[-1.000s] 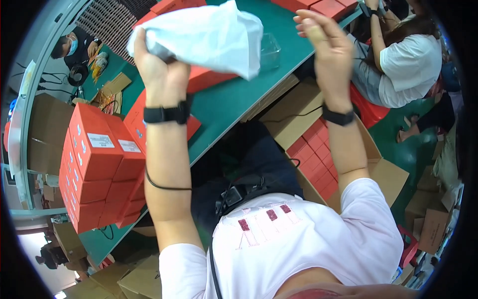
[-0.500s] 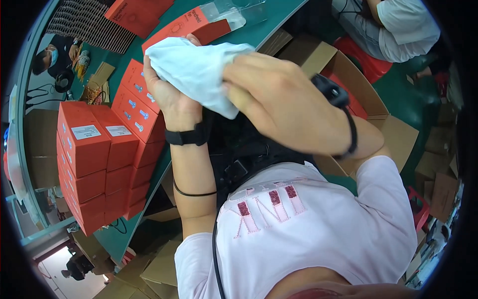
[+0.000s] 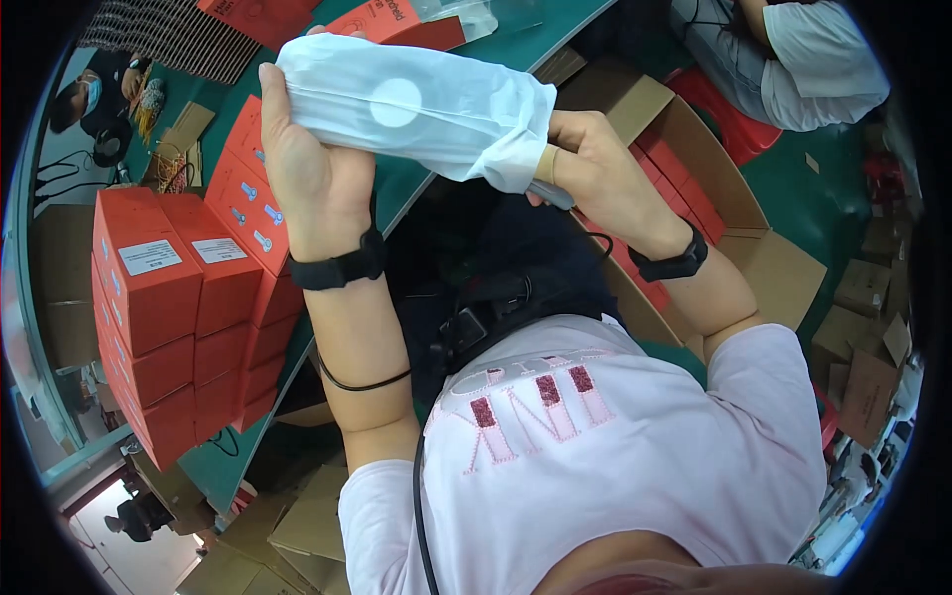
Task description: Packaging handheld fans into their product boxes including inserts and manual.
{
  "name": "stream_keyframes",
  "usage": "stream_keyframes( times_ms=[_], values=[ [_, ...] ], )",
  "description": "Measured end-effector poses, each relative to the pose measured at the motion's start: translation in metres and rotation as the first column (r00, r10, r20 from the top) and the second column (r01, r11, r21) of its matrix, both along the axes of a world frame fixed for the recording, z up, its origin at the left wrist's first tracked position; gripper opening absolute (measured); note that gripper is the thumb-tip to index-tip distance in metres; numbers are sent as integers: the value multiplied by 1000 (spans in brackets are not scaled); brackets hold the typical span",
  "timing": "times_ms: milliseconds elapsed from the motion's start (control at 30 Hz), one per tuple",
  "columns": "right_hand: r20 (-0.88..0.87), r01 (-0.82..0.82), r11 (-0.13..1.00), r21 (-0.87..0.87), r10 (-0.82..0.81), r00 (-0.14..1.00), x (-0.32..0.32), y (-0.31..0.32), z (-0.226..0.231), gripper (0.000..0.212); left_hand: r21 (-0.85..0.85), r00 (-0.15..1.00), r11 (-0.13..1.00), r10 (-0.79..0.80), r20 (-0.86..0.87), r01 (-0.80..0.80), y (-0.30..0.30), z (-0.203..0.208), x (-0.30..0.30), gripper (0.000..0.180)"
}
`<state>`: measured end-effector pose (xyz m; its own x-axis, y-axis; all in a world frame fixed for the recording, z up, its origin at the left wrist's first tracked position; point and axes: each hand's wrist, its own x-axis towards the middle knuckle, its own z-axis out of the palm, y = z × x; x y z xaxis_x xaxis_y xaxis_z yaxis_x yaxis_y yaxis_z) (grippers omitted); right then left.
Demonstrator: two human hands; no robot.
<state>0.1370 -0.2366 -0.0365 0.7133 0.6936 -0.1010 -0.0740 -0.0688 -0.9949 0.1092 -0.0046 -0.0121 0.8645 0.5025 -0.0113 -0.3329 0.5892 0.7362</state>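
A long item in a translucent pale blue bag (image 3: 446, 104) lies across my two hands, with a round white spot showing on its upper side. My left hand (image 3: 319, 174) is wrapped round the bag's left end from below, thumb up along its edge. At the other end my right hand (image 3: 605, 169) pinches the bag's crumpled, gathered mouth. A grey tip (image 3: 553, 195) pokes out just under those fingers. Most of the item inside is hidden by the bag.
Orange boxes (image 3: 159, 288) are stacked at the left on the green table (image 3: 233, 461). More orange boxes lie in an open cardboard carton (image 3: 739, 183) at the right. A clear plastic tray (image 3: 476, 18) lies at the table's far side. A person (image 3: 818, 59) sits at upper right.
The bag has straightened out flat and swung level, its round spot now showing. My right hand has moved down and right, from over the bag to its mouth, where a grey tip now shows.
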Motion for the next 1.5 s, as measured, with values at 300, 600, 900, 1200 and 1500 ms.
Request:
stream_keyframes(
  times_ms=[300,600,900,1200,1500],
  values=[
    [-146,28,997,73,-17,989,-1,-11,1,39,-236,1000,972,-12,16,15,28,-5,-4,62],
    [-185,60,992,114,-38,982,-11,-4,-3,40,-179,981,974,-161,-106,140,-37,-19,-1,52],
    [-203,91,986,138,-62,977,-23,-1,2,45,-259,968,946,-229,-104,196,-15,-15,1,56],
    [-135,149,975,164,-127,983,-28,1,-1,45,-235,968,958,-204,-146,167,-21,-10,1,54],
    [-21,169,979,112,-168,986,-25,0,-7,41,-273,963,940,-244,-115,205,-23,-5,0,54]
  ],
)
